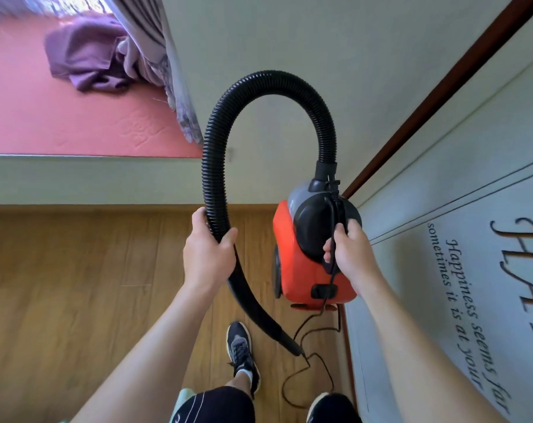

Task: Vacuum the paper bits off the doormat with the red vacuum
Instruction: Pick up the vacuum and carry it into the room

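1. From the head view, the left hand [208,250] was curled round the black hose [268,83]. The right hand [349,251] gripped the top of the red vacuum [304,270], with the cord [332,279] pinched under its fingers. The body hung just left of that hand.
2. To carry it well, I'd say the left hand wants a hold lower down, nearer the nozzle [292,346], with the trailing cord kept off the feet.
3. No doormat or paper bits could be made out. The lettered panel [472,270] right of the right hand was cut off.
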Action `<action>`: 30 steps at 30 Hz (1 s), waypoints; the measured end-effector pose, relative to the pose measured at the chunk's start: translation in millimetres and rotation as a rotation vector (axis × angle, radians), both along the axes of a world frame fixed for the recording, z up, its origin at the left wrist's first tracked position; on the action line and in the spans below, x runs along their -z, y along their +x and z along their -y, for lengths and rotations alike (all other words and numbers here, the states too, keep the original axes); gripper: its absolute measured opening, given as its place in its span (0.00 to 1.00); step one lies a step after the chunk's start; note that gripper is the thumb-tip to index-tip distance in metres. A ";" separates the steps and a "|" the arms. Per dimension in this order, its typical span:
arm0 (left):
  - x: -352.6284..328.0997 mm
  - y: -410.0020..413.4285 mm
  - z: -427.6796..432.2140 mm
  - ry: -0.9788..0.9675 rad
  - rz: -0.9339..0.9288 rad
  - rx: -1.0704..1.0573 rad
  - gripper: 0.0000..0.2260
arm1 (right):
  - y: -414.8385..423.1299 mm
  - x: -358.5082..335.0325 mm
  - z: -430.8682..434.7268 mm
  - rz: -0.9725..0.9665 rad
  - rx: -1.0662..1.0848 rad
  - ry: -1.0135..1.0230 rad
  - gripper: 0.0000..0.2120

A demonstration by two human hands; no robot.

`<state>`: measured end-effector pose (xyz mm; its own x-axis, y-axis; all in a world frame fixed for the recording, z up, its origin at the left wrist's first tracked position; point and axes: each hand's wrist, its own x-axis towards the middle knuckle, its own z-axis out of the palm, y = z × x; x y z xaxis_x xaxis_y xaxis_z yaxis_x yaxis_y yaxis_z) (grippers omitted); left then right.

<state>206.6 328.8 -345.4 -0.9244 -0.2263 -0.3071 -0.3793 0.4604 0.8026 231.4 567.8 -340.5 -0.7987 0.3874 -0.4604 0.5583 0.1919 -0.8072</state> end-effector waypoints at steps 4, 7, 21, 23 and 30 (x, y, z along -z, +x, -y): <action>-20.9 9.0 1.5 0.011 -0.030 -0.027 0.21 | -0.2 -23.0 4.4 -0.047 -0.024 -0.029 0.11; -36.1 17.8 0.5 0.016 -0.053 -0.045 0.20 | 2.1 -36.9 5.2 -0.074 -0.041 -0.048 0.10; -112.7 126.0 -10.0 -0.016 -0.287 -0.188 0.17 | 78.7 -110.5 0.6 -0.324 -0.228 -0.091 0.12; -123.5 149.8 -6.2 -0.019 -0.315 -0.216 0.17 | 93.7 -122.9 7.0 -0.370 -0.241 -0.115 0.12; -160.4 233.5 17.2 -0.033 -0.388 -0.353 0.18 | 150.5 -161.0 38.7 -0.438 -0.375 -0.156 0.12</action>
<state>440.1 311.6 -185.1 -0.8343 -0.5484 0.0556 -0.1933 0.3854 0.9023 381.9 529.1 -179.6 -0.9963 -0.0033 -0.0858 0.0839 0.1723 -0.9815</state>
